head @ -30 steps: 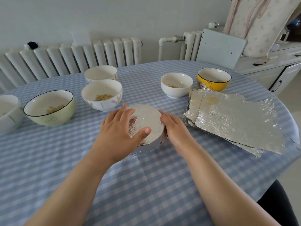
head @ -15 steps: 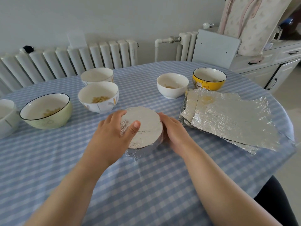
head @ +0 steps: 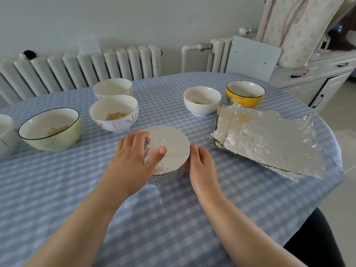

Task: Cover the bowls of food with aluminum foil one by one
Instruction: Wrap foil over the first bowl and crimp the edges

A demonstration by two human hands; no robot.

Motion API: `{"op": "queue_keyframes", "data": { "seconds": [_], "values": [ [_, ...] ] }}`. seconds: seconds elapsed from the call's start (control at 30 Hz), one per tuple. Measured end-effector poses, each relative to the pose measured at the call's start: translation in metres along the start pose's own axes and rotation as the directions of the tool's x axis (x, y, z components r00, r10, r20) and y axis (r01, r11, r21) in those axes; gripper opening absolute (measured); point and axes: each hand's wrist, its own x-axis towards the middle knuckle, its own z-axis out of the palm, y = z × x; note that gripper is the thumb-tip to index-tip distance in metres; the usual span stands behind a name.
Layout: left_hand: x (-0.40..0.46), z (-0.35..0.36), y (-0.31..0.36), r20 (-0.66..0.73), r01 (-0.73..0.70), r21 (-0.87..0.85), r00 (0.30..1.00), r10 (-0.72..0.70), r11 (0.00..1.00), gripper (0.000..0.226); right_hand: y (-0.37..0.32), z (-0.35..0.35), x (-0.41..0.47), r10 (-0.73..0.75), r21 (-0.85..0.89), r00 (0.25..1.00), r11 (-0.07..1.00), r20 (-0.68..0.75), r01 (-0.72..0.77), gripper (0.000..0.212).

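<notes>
Foil-wrapped bowl (head: pixel 169 149) sat mid-tabletop, a little toward the near edge, squarely between the hands. Left hand (head: pixel 134 160) cupped the bowl's left side, fingers curled over the crimped rim and thumb laid across the flat foil top. Right hand (head: pixel 200 164) lay just beside the right flank, fingers fairly straight; whether pressing the foil or barely clear of it, could not tell. Being round, the bowl offered no long axis; left hand was the nearer and the only one plainly gripping. Cover looked close to finished, foil skirt tucked down the wall and flaring slightly at the base. Foil sheets (head: pixel 269 139) lay stacked toward the right edge, nearer the right hand. Five open bowls stood beyond toward the far edge: green bowl (head: pixel 52 130) at left, two white bowls behind the covered one, another white bowl and yellow bowl (head: pixel 244 94) beside the foil stack.
</notes>
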Motion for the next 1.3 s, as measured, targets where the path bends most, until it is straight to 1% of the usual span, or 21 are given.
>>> {"op": "queue_keyframes", "data": {
  "seconds": [0.07, 0.17, 0.23, 0.33, 0.43, 0.57, 0.67, 0.8, 0.93, 1.0, 1.1, 1.3],
  "values": [
    [0.0, -0.004, 0.0, 0.06, 0.016, -0.003, 0.998, -0.016, 1.0, 0.128, 0.001, 0.0, 0.0, 0.014, 0.0, 1.0, 1.0, 0.004, -0.014, 0.036],
    [0.0, -0.014, -0.001, 0.212, 0.02, 0.025, 0.977, -0.025, 0.999, 0.14, 0.003, 0.0, -0.001, 0.039, 0.038, 0.999, 0.999, -0.006, -0.039, 0.036],
    [-0.001, -0.02, 0.001, 0.287, 0.018, 0.026, 0.958, -0.024, 1.0, 0.141, 0.005, 0.002, -0.005, 0.054, 0.082, 0.998, 0.995, -0.016, -0.053, 0.035],
    [-0.001, -0.026, 0.003, 0.34, 0.021, -0.002, 0.94, -0.02, 1.0, 0.139, 0.007, 0.005, -0.013, 0.087, 0.145, 0.996, 0.986, -0.015, -0.084, 0.037],
    [-0.002, -0.026, 0.004, 0.343, 0.038, -0.008, 0.939, -0.033, 0.999, 0.141, 0.008, 0.01, -0.014, 0.1, 0.17, 0.994, 0.981, -0.052, -0.09, 0.034],
    [-0.001, -0.022, 0.004, 0.323, 0.056, 0.003, 0.945, -0.054, 0.998, 0.142, 0.007, 0.015, -0.01, 0.161, 0.23, 0.983, 0.963, -0.084, -0.138, 0.027],
    [-0.001, -0.022, 0.004, 0.321, 0.057, 0.01, 0.945, -0.057, 0.998, 0.14, 0.007, 0.016, -0.007, 0.188, 0.263, 0.977, 0.952, -0.1, -0.157, 0.027],
    [-0.002, -0.023, 0.004, 0.323, 0.055, 0.006, 0.945, -0.054, 0.998, 0.139, 0.006, 0.013, -0.003, 0.222, 0.282, 0.971, 0.94, -0.087, -0.19, 0.028],
    [-0.003, -0.023, 0.005, 0.322, 0.054, 0.005, 0.945, -0.053, 0.999, 0.139, 0.0, 0.009, -0.001, 0.262, 0.332, 0.964, 0.915, -0.054, -0.23, 0.035],
    [-0.003, -0.023, 0.006, 0.32, 0.052, 0.013, 0.946, -0.053, 0.999, 0.138, -0.004, 0.008, -0.001, 0.275, 0.326, 0.961, 0.912, -0.034, -0.25, 0.038],
    [-0.003, -0.022, 0.006, 0.319, 0.054, 0.017, 0.946, -0.057, 0.998, 0.138, -0.005, 0.009, 0.0, 0.28, 0.305, 0.959, 0.918, -0.043, -0.254, 0.039],
    [-0.002, -0.021, 0.006, 0.314, 0.055, 0.025, 0.948, -0.06, 0.998, 0.138, -0.002, 0.011, 0.002, 0.251, 0.294, 0.965, 0.931, -0.078, -0.218, 0.039]
  ]
}}
